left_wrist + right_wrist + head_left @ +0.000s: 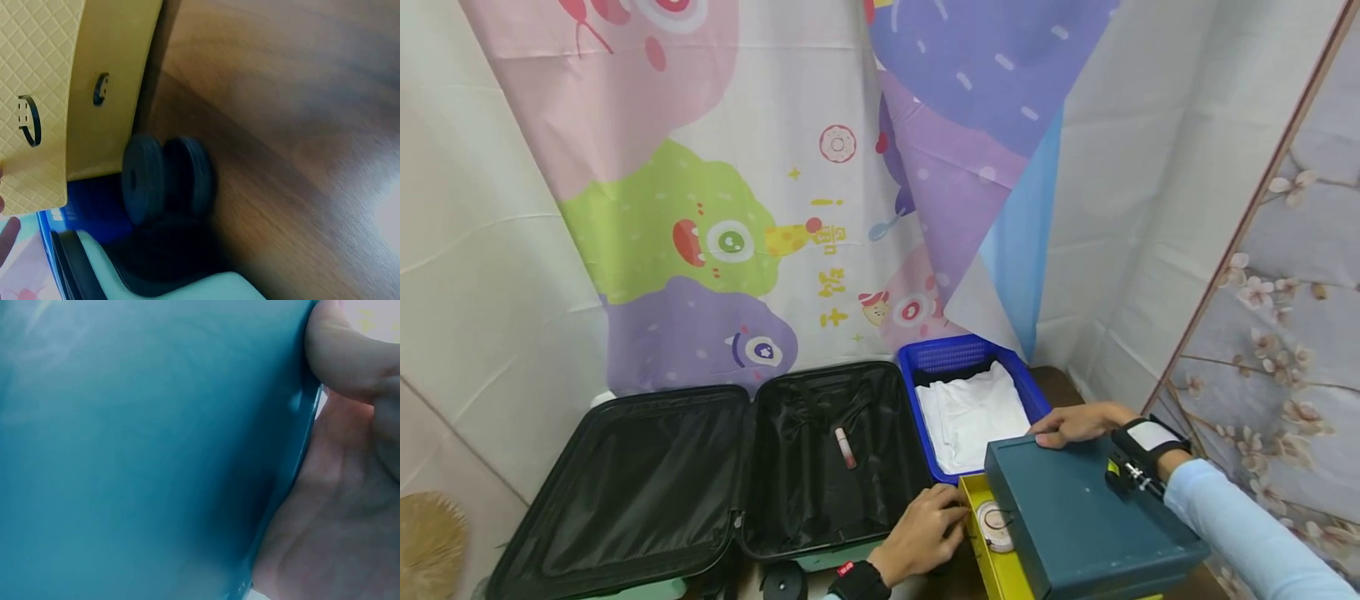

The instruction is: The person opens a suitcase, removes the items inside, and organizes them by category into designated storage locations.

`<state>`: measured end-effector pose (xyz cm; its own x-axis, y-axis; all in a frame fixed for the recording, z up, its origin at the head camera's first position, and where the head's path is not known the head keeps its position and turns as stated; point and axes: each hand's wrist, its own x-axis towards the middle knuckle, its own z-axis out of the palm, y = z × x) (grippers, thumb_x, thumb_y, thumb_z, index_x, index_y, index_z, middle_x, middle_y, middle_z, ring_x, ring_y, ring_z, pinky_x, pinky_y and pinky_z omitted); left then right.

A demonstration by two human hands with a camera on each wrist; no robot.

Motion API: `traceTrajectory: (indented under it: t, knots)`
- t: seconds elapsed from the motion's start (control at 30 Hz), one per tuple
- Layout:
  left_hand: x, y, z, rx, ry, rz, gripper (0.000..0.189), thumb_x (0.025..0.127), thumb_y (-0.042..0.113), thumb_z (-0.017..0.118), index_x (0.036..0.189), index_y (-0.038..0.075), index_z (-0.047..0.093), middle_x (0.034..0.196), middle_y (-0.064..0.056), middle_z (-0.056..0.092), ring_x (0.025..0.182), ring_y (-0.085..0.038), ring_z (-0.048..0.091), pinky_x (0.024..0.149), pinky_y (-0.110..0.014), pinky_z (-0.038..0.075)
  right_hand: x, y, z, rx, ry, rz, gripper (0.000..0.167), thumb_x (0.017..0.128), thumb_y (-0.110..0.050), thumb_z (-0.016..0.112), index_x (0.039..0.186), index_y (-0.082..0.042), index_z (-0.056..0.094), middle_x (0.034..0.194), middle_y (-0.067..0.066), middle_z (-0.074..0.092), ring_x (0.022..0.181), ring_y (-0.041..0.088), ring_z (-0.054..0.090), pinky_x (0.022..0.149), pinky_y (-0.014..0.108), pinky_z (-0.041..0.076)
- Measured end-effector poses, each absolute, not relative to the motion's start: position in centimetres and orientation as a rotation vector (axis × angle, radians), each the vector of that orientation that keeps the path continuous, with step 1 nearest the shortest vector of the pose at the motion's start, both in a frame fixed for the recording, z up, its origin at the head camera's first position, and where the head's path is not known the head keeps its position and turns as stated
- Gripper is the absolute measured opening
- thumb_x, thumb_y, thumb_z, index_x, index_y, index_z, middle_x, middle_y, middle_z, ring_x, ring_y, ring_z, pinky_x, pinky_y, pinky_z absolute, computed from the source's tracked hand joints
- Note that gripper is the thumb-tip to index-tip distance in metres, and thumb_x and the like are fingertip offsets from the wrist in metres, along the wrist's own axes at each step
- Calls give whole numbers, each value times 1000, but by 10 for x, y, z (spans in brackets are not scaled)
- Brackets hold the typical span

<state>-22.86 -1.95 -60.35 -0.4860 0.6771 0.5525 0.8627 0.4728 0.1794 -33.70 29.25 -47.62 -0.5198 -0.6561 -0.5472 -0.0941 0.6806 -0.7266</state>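
Note:
In the head view a deep teal lid [1093, 500] sits over part of a yellow box [1003, 575], leaving a strip of the box uncovered on the left. My right hand [1071, 423] grips the lid's far edge, thumb on top; the right wrist view shows the thumb [350, 359] curled over the teal rim [306, 447]. At the box's left wall, my left hand [928, 533] has its bent fingers on the edge. A round white item [996, 525] with a dark cord lies inside. The left wrist view shows the box's diamond-textured panel [40, 62] with a black loop.
Left of the box lies an opened black-lined suitcase [820, 517] with a small pink-and-white tube [845, 448] in it. Behind the box is a blue basket [1033, 392] of folded white cloth [973, 417]. A dark suitcase wheel [144, 178] stands by the wooden table [300, 156].

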Motion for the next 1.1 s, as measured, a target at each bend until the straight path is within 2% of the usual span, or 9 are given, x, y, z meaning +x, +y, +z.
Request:
traceTrajectory:
  t: [0.1,0.2,0.37,0.5,0.63,0.73,0.87,0.97,1.1]
  knots:
    - [-228,-11,-602,-1345,-2379,-544,23,89,10,66,110,11,74,120,0,62,118,-14,53,87,-25,44,-337,292,-476,-587,2002,-820,39,105,-24,48,136,-3,59,122,11,65,107,28,62,97,56,44]
    - [-227,-4,-601,-1420,-2452,-431,33,93,12,63,125,10,67,133,-2,57,134,-20,45,95,-29,44,-337,292,-476,-580,2003,-817,39,105,-24,48,136,-3,58,122,12,65,108,28,62,97,56,44]
    - [-226,-1,-601,-1481,-2560,-322,42,97,14,59,139,11,57,147,-1,48,144,-22,31,95,-30,45,-335,294,-476,-566,2021,-814,38,105,-24,48,136,-4,59,121,11,65,108,28,61,97,57,44]
    - [-224,-5,-606,-1480,-2621,-324,41,97,12,59,138,11,58,145,0,50,140,-21,38,93,-30,45,-334,295,-474,-573,2016,-825,39,105,-24,49,135,-2,59,121,12,65,107,29,61,97,58,44]
    - [-221,-7,-614,-1494,-2674,-286,30,95,12,62,125,13,65,129,3,58,125,-14,49,89,-26,44,-334,295,-475,-568,2002,-843,39,105,-23,48,136,-1,58,122,12,65,108,28,61,97,57,44]
    - [-219,-5,-619,-1563,-2690,-198,26,94,17,65,119,16,66,122,7,59,116,-8,50,84,-23,44,-334,295,-476,-567,2008,-844,38,105,-22,49,136,-2,58,122,12,65,108,28,62,97,56,44]
    - [-215,-3,-621,-1664,-2718,-171,25,95,21,66,119,19,66,122,10,59,109,-5,51,82,-24,45,-336,293,-477,-568,2010,-841,38,105,-23,49,136,-4,59,122,11,65,107,28,61,97,55,45]
    - [-214,-3,-621,-1693,-2786,-242,24,96,18,64,120,19,65,123,11,59,106,-5,51,85,-30,47,-337,293,-478,-567,1997,-846,38,105,-23,49,136,-4,59,121,11,65,107,27,62,96,55,45]
    - [-216,-4,-620,-1736,-2907,-302,35,96,13,62,131,21,62,134,12,55,114,-5,50,92,-38,48,-338,293,-478,-568,1986,-854,38,105,-22,48,136,-4,59,122,11,65,107,27,62,97,54,45]
